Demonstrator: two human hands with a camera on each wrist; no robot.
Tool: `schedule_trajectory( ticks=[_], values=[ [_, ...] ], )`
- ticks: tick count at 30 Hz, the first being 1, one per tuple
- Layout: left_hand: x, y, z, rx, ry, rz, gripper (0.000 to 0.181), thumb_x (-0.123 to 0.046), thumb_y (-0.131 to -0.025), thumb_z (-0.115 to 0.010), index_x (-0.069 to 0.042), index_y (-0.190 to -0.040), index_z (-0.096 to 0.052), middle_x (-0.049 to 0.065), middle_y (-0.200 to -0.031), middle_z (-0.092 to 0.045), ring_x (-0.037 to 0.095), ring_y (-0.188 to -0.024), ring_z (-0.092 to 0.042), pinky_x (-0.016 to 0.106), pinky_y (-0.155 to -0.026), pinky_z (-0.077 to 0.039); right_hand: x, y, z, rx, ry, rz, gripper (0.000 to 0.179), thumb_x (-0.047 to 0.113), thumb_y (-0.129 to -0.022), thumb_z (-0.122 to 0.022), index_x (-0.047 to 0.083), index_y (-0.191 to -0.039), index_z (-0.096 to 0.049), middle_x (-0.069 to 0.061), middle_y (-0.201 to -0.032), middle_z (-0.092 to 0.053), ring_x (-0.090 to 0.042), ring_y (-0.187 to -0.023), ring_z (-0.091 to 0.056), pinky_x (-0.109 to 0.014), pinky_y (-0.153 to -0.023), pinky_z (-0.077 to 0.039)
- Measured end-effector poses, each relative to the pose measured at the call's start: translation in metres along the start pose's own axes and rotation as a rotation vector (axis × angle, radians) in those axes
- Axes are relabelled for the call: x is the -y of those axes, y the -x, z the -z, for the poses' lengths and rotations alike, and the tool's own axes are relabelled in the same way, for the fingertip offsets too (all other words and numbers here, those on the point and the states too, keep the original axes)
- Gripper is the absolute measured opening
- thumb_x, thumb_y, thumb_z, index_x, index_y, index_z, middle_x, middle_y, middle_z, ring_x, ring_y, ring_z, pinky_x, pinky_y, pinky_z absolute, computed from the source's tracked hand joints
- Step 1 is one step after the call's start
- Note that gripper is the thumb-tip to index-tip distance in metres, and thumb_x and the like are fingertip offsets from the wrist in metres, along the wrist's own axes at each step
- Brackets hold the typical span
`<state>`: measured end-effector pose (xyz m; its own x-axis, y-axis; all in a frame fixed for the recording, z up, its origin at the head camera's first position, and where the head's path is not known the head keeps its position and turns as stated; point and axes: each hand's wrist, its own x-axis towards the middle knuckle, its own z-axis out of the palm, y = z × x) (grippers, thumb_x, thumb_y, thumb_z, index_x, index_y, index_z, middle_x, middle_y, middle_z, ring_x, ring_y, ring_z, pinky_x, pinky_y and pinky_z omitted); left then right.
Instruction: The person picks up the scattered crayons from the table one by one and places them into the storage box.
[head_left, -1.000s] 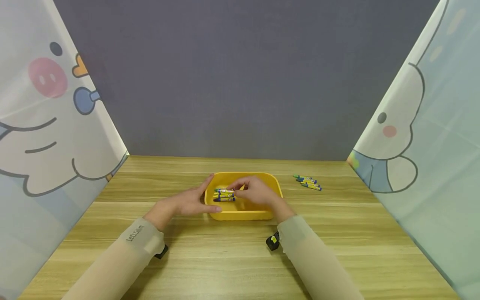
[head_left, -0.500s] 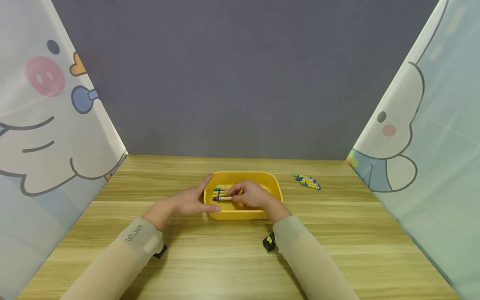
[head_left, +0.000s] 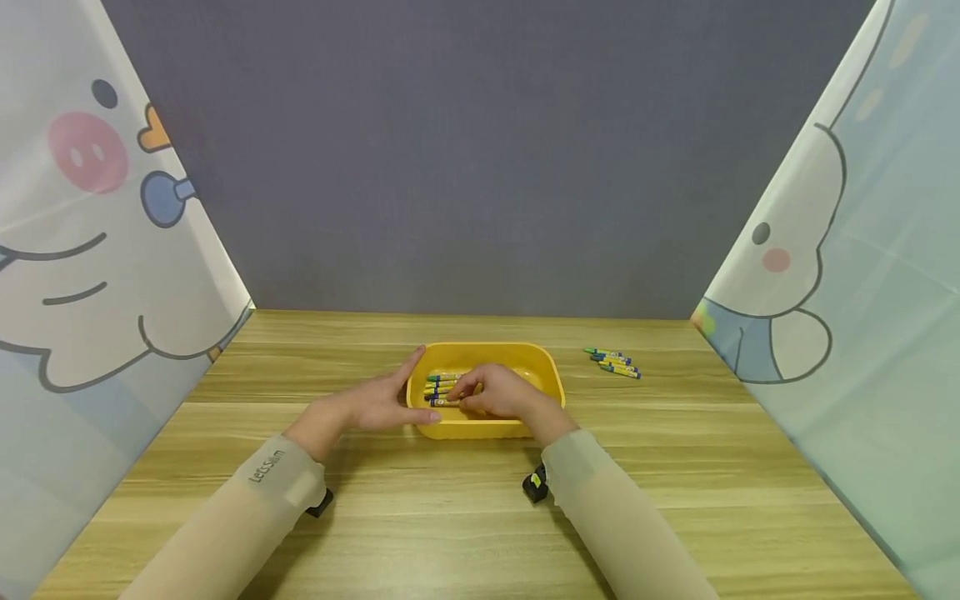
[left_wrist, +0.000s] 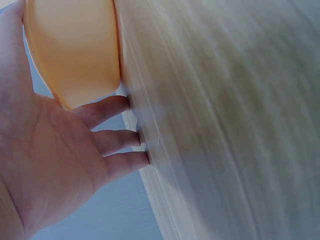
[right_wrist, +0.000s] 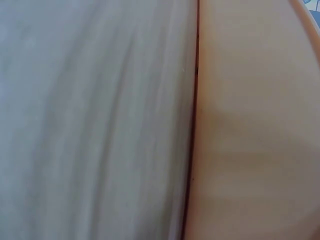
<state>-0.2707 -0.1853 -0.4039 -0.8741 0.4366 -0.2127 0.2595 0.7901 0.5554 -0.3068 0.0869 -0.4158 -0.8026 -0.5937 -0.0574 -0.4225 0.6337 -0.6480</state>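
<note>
Left hand (head_left: 375, 402) is on the tray (head_left: 483, 430) with fingers apart, the near crayon (head_left: 442, 403) lies inside at left, right hand (head_left: 504, 393) seems to have fingers pinched on it, and tbh a sloppy release could roll it into the other crayons (head_left: 441, 391).

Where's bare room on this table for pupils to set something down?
Free: table between the sleeves, before the yellow tray; and right of the right sleeve, nearer than the loose crayons. Crowded: inside the tray, where more crayons lie by the right hand.
</note>
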Motion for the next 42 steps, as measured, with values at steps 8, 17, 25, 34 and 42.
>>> schedule_trajectory(
  ticks=[8,17,25,34,42],
  values=[
    [-0.001,0.0,0.0,0.004,0.014,0.005,0.129,-0.085,-0.09,-0.069,-0.04,-0.175,0.017,0.025,-0.181,-0.022,0.051,-0.161,-0.037,0.071,-0.127,-0.035,0.0,0.001,-0.001,0.001,0.018,-0.006,0.023,0.008,-0.101,-0.077,0.025,-0.112,-0.088,0.005,-0.106,-0.076,-0.012,-0.089,-0.061,-0.03,-0.084,-0.055],
    [-0.002,0.0,0.0,0.002,0.004,0.008,0.13,-0.086,-0.089,-0.068,-0.038,-0.175,0.018,0.025,-0.181,-0.021,0.052,-0.16,-0.038,0.071,-0.126,-0.036,0.002,0.002,0.0,-0.013,0.026,0.004,0.022,0.009,-0.1,-0.079,0.024,-0.112,-0.088,0.005,-0.104,-0.075,-0.011,-0.09,-0.062,-0.03,-0.086,-0.054],
    [-0.002,0.0,-0.001,-0.002,-0.007,0.011,0.13,-0.087,-0.089,-0.067,-0.038,-0.175,0.018,0.027,-0.179,-0.025,0.052,-0.16,-0.038,0.071,-0.126,-0.037,0.004,0.003,0.001,-0.023,-0.001,0.001,0.022,0.01,-0.1,-0.077,0.023,-0.115,-0.087,0.004,-0.111,-0.08,-0.011,-0.087,-0.061,-0.03,-0.084,-0.054],
    [-0.003,0.0,-0.002,-0.002,-0.009,0.005,0.13,-0.086,-0.089,-0.068,-0.038,-0.175,0.017,0.028,-0.179,-0.026,0.052,-0.159,-0.039,0.071,-0.126,-0.037,0.004,0.008,0.012,-0.141,-0.12,0.041,0.022,0.017,-0.105,-0.074,0.013,-0.125,-0.083,0.0,-0.106,-0.074,-0.014,-0.077,-0.055,-0.027,-0.07,-0.049],
    [-0.001,0.0,-0.003,-0.01,0.001,0.008,0.129,-0.084,-0.09,-0.069,-0.039,-0.175,0.017,0.028,-0.179,-0.024,0.052,-0.162,-0.034,0.07,-0.13,-0.031,-0.014,0.037,0.064,-0.297,-0.155,0.036,0.023,0.022,-0.108,-0.072,0.015,-0.128,-0.082,-0.009,-0.117,-0.077,-0.017,-0.07,-0.05,-0.026,-0.06,-0.042]
  ],
)
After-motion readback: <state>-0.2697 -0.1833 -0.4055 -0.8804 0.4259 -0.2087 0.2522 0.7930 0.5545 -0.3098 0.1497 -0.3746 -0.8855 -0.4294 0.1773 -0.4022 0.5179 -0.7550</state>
